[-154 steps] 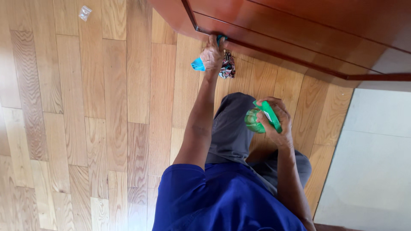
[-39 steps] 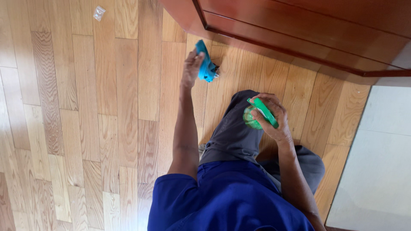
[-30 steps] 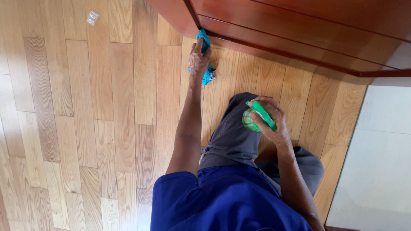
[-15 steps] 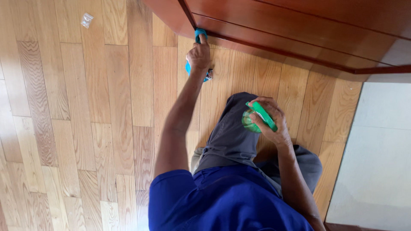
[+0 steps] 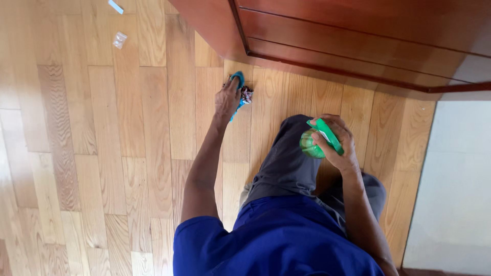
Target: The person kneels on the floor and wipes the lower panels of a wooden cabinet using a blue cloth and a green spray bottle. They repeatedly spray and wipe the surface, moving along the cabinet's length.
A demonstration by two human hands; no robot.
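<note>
On floor: left hand (image 5: 227,99) grips blue cloth (image 5: 238,81) | right hand (image 5: 337,143) grips green bottle (image 5: 313,144)

floor: light wood planks (image 5: 102,128), sunlit on the left
furniture: reddish-brown wooden cabinet (image 5: 358,36), far right
right edge: pale smooth flooring (image 5: 455,179)

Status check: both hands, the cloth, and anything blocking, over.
Left hand pressing blue cloth on wood floor at cabinet base. Right hand gripping green spray bottle over knee. Nothing blocking; small clear scraps lie well aside.
</note>
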